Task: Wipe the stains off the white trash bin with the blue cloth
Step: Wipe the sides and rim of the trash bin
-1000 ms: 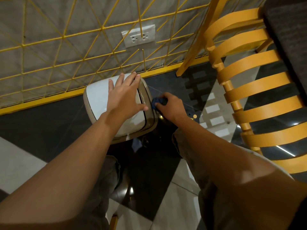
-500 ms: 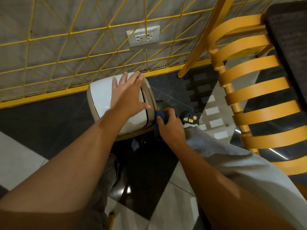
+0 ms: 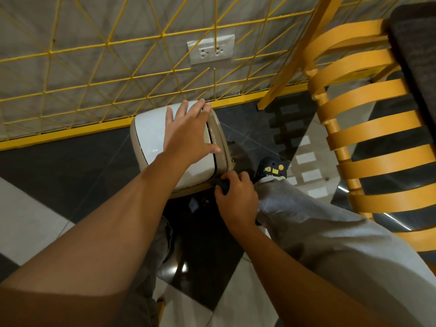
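Observation:
The white trash bin (image 3: 151, 138) with a beige rim stands on the dark floor against the yellow-gridded wall. My left hand (image 3: 188, 135) lies flat on its lid, fingers spread toward the wall. My right hand (image 3: 236, 197) is closed around the blue cloth (image 3: 223, 185), of which only a dark bunched bit shows above my fingers. The cloth presses against the bin's near right corner, just below the rim. The bin's side under my right hand is hidden.
A yellow slatted chair (image 3: 368, 147) stands close on the right. My right knee in grey trousers (image 3: 318, 227) and a dark shoe (image 3: 271, 168) sit beside the bin. A wall socket (image 3: 211, 51) is above the bin. The floor has black and white tiles.
My right hand with the cloth has slid from the bin's right side down toward its near corner. My left hand has stayed on the lid.

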A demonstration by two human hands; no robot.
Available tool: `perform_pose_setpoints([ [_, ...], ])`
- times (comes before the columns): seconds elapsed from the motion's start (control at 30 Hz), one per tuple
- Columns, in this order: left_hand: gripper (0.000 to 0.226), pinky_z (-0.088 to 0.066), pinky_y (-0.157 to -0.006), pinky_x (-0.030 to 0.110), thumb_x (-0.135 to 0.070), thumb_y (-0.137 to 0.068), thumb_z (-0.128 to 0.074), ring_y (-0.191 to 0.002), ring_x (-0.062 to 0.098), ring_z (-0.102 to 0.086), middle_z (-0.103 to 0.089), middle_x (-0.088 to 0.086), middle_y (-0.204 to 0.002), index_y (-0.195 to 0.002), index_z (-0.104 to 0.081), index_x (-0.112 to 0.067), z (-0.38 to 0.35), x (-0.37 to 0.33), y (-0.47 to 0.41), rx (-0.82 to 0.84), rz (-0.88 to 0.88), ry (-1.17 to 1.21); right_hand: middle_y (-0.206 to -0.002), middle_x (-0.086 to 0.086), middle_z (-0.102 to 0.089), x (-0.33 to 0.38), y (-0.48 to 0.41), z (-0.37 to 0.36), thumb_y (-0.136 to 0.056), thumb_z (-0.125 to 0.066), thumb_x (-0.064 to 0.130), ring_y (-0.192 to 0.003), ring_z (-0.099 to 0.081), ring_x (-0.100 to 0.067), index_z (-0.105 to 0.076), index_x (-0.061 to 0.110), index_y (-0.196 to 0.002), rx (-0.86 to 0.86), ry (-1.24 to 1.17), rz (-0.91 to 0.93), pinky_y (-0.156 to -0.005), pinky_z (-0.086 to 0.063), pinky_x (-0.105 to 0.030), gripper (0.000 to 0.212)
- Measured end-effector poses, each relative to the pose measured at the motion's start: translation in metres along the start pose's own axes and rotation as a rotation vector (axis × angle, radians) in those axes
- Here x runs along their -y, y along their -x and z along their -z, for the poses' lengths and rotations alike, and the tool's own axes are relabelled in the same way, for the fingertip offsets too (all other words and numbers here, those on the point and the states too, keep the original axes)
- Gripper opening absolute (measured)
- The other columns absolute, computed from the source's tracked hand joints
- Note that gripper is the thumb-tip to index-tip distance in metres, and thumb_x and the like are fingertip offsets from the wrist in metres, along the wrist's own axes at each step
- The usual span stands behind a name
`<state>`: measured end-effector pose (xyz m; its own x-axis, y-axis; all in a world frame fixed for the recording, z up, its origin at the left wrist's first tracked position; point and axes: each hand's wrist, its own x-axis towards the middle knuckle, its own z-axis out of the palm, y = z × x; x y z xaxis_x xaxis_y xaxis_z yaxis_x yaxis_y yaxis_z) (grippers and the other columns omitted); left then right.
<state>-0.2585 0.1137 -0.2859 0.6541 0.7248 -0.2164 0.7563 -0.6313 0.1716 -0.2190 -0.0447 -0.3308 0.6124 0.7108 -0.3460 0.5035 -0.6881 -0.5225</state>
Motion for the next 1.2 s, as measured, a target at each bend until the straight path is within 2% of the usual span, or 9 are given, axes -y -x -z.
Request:
perform_pose_setpoints([
  [0.1, 0.098, -0.009, -0.114, 0.054, -0.061, -0.069, -0.065, -0.144, 0.028, -0.012, -0.019, 0.000, -0.156, -0.146, -0.020, -0.019, 0.000, -0.002, -0.001, -0.011, 0.019, 0.009, -0.106, -0.004, -0.054, 0.000, -0.008, 0.004, -0.083, -0.062, 0.027, -0.094, -0.055, -0.020, -0.058, 0.019, -0.105, -0.051, 0.019, -0.013, -0.080, -0.051, -0.041, 0.024],
  [0.27, 0.098, -0.009, -0.114, 0.054, -0.061, -0.070, -0.066, -0.143, 0.028, -0.012, -0.020, 0.000, -0.155, -0.146, -0.021, -0.019, 0.001, -0.003, 0.000, -0.005, 0.029, 0.015, -0.106, -0.003, -0.053, 0.002, -0.007, 0.001, -0.085, -0.059, 0.029, -0.094, -0.051, -0.018, -0.063, 0.019, -0.106, -0.075, 0.102, -0.003, -0.081, -0.048, -0.037, 0.024],
  [0.4, 0.098, -0.008, -0.113, 0.054, -0.060, -0.071, -0.065, -0.143, 0.028, -0.011, -0.019, 0.001, -0.156, -0.146, -0.019, -0.019, -0.001, -0.003, -0.001, -0.010, 0.033, 0.013, -0.107, -0.006, -0.055, 0.015, 0.008, -0.011, -0.088, -0.056, 0.028, -0.094, -0.054, -0.022, -0.065, 0.016, -0.103, -0.035, 0.132, 0.100, -0.078, -0.043, -0.033, 0.022],
  [0.5, 0.097, -0.008, -0.113, 0.055, -0.061, -0.071, -0.064, -0.143, 0.029, -0.011, -0.018, 0.001, -0.156, -0.146, -0.020, -0.019, -0.001, -0.002, 0.000, -0.002, 0.023, 0.011, -0.107, -0.007, -0.056, 0.014, 0.006, -0.009, -0.089, -0.054, 0.027, -0.096, -0.054, -0.024, -0.066, 0.014, -0.102, -0.017, 0.149, 0.126, -0.079, -0.040, -0.035, 0.022],
  [0.6, 0.097, -0.008, -0.113, 0.056, -0.061, -0.070, -0.065, -0.143, 0.029, -0.011, -0.018, 0.001, -0.156, -0.146, -0.020, -0.019, -0.001, -0.003, -0.001, 0.012, 0.024, 0.016, -0.106, -0.006, -0.054, 0.002, -0.005, 0.003, -0.088, -0.053, 0.029, -0.097, -0.052, -0.023, -0.066, 0.015, -0.102, -0.038, 0.162, 0.079, -0.082, -0.042, -0.037, 0.023],
  [0.83, 0.097, -0.006, -0.113, 0.057, -0.059, -0.070, -0.067, -0.144, 0.029, -0.009, -0.017, 0.002, -0.156, -0.146, -0.020, -0.019, -0.001, -0.003, -0.002, 0.029, 0.033, 0.024, -0.117, -0.007, -0.052, 0.001, -0.016, 0.010, -0.088, -0.053, 0.028, -0.104, -0.050, -0.023, -0.062, 0.016, -0.111, -0.102, 0.223, -0.014, -0.085, -0.040, -0.035, 0.027],
  [1.03, 0.098, -0.008, -0.113, 0.057, -0.061, -0.069, -0.066, -0.143, 0.030, -0.011, -0.019, 0.002, -0.155, -0.145, -0.021, -0.019, -0.001, -0.003, -0.002, 0.011, 0.030, 0.008, -0.113, -0.005, -0.050, 0.019, -0.005, 0.002, -0.087, -0.053, 0.027, -0.100, -0.048, -0.022, -0.062, 0.014, -0.102, -0.003, 0.223, 0.034, -0.082, -0.035, -0.033, 0.021],
  [1.2, 0.097, -0.007, -0.113, 0.057, -0.060, -0.070, -0.067, -0.143, 0.030, -0.011, -0.019, 0.002, -0.155, -0.145, -0.021, -0.019, -0.002, -0.005, 0.000, 0.012, 0.041, 0.029, -0.114, -0.005, -0.049, 0.017, -0.012, 0.006, -0.082, -0.060, 0.030, -0.105, -0.048, -0.022, -0.063, 0.015, -0.102, -0.011, 0.107, -0.090, -0.087, -0.036, -0.037, 0.025],
])
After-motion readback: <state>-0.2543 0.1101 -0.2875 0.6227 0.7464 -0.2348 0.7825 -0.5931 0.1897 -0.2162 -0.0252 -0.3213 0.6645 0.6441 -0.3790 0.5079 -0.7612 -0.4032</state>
